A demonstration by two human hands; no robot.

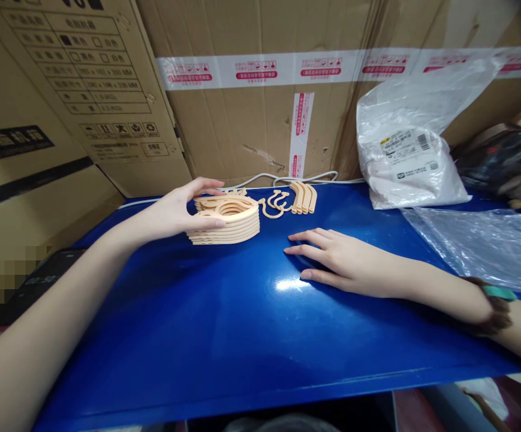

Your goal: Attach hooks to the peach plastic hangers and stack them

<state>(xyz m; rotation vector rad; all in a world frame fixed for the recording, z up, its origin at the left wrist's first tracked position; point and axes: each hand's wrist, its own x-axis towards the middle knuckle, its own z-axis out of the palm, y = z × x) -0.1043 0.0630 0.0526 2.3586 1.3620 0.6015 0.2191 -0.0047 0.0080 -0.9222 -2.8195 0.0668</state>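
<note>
Clamped the stack of beige pieces in the left hand, toward the back of the blue table. Held the right hand palm down, with fingers slightly apart, near the beige hooks.

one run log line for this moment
left hand: gripping beige stack; right hand: open, nothing held; hooks: on blue table, between stack and curved pieces
</note>
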